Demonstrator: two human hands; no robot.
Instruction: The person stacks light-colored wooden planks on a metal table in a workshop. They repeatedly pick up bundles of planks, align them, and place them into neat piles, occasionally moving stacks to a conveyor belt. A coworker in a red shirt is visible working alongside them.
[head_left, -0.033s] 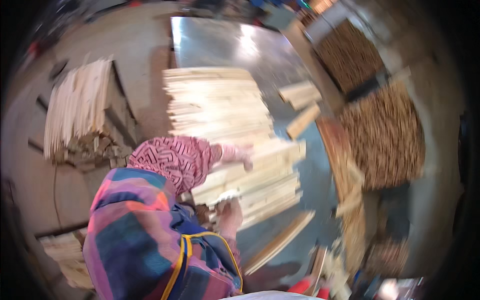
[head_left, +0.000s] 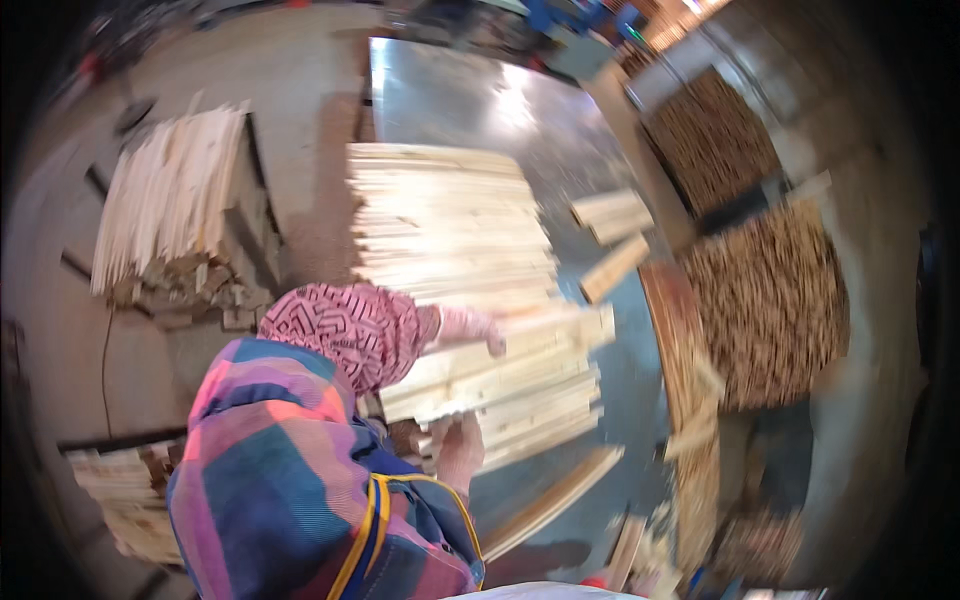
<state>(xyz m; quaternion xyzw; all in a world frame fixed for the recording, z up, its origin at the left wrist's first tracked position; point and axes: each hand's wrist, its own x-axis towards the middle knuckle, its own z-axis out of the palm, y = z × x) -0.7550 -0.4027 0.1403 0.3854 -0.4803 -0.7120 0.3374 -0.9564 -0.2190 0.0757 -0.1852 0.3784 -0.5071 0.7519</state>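
Watching my left hand [head_left: 470, 327] lie flat on the top plank [head_left: 520, 345], fingers loose, gripping nothing | right hand [head_left: 460, 450] presses the plank ends at the stack's [head_left: 530, 410] near side, grip unclear through blur | stack sits on the metal table [head_left: 450, 100], just below a wider plank pile [head_left: 445, 220] | slat bundle [head_left: 170, 200] well apart at left

left hand [head_left: 470, 328]: gloved, reaching forward, palm down | right hand [head_left: 458, 448]: gloved, lower, fingers curled
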